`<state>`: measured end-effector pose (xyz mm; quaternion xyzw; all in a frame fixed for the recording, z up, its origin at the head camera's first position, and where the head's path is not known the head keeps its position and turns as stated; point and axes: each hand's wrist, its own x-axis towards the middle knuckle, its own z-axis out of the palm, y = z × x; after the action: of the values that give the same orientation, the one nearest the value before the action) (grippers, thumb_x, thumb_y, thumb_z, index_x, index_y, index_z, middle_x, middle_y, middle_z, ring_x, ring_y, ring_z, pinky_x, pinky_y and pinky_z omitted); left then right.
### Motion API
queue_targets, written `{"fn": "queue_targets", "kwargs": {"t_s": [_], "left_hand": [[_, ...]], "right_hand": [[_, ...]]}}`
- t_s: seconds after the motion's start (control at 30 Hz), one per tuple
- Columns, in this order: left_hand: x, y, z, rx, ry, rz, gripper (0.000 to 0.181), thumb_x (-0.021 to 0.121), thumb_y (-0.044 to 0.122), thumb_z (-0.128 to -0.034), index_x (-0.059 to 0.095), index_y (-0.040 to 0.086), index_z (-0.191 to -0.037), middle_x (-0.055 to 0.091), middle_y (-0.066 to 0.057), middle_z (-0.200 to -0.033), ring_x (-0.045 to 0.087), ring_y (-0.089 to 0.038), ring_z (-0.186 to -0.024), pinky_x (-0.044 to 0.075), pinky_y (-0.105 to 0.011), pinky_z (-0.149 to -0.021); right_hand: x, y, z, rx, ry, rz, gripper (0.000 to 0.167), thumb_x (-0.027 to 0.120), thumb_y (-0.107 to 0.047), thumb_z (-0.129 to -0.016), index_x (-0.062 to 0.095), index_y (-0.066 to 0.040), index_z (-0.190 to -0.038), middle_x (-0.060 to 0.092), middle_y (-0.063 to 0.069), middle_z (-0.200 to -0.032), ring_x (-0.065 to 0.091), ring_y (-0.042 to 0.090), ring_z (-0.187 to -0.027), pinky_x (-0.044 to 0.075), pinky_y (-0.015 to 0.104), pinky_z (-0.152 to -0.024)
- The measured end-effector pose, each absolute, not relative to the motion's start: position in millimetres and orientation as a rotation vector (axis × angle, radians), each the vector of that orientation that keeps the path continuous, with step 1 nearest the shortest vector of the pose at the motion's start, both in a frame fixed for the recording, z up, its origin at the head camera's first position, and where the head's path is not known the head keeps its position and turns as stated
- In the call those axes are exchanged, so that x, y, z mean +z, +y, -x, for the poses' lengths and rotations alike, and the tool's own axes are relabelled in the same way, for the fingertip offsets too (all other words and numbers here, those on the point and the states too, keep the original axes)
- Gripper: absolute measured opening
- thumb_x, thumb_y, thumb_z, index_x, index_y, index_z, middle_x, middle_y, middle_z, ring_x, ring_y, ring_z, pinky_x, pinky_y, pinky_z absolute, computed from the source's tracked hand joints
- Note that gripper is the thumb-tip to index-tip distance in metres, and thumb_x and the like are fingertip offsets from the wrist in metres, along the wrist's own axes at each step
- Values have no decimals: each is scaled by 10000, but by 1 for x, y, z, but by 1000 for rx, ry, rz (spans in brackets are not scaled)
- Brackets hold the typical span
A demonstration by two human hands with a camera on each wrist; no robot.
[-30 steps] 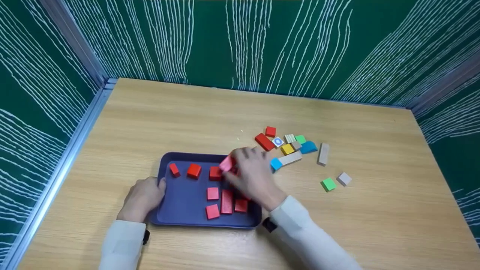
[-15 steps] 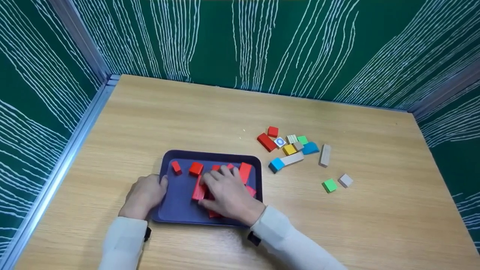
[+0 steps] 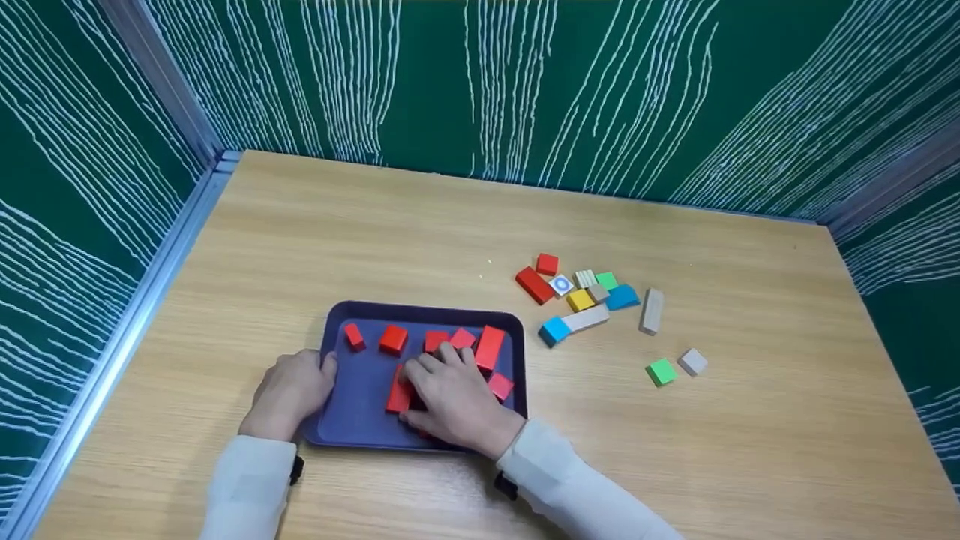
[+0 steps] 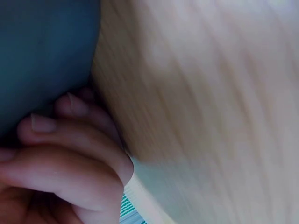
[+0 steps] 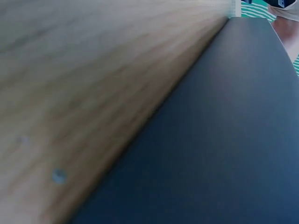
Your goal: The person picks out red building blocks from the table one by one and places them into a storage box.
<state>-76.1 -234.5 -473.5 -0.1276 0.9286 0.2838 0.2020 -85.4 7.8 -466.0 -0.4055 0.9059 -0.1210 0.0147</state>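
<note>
In the head view, my left hand [image 3: 292,390] grips the left rim of a dark blue tray [image 3: 352,431]. The left wrist view shows its curled fingers [image 4: 70,140] against the tray's outer wall [image 4: 42,51]. Over the tray's right half, my right hand [image 3: 457,397] holds a red rectangular block [image 3: 397,391] at its fingertips and thumb. Several red blocks lie around that hand, among them a long one [image 3: 490,346] and a small pinkish-red cube [image 3: 500,385]. Other blocks under the palm are hidden. The right wrist view has only the tray wall [image 5: 210,135] close up, without the working fingers.
Right of the tray lies a loose cluster: red blocks [image 3: 534,285], a blue cube [image 3: 554,331], a yellow block [image 3: 580,300] and grey pieces. A green cube [image 3: 661,372] and a grey cube [image 3: 692,361] sit farther right. Green walls enclose the wooden table [image 3: 735,450].
My right hand has moved from the tray's upper right, where it held a pinkish block, to lower left, now holding a red rectangular block, shifted slightly nearer. My left hand stays on the rim.
</note>
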Motion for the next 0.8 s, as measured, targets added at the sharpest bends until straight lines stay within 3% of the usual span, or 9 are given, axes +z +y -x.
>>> {"fn": "queue_targets", "kwargs": {"t_s": [0.37,0.8], "left_hand": [[-475,-235,76,802,2594,361,417,402,330,-1062,656,7,-991,556,-134,-732,573,-257,-648,425,-351,-528],[-475,-236,76,779,2633,315,403,410,316,-1054,638,24,-894,563,-131,-729,576,-255,-652,431,-362,-539]], "right_hand": [[-463,14,89,-386,2778,1265,470,742,-489,-881,643,-172,-1213,643,34,-1207,463,198,-1023,363,376,-811],[-444,61,126,-721,2919,1143,355,734,-350,-921,652,-137,-1192,663,16,-1124,515,205,-999,385,384,-815]]}}
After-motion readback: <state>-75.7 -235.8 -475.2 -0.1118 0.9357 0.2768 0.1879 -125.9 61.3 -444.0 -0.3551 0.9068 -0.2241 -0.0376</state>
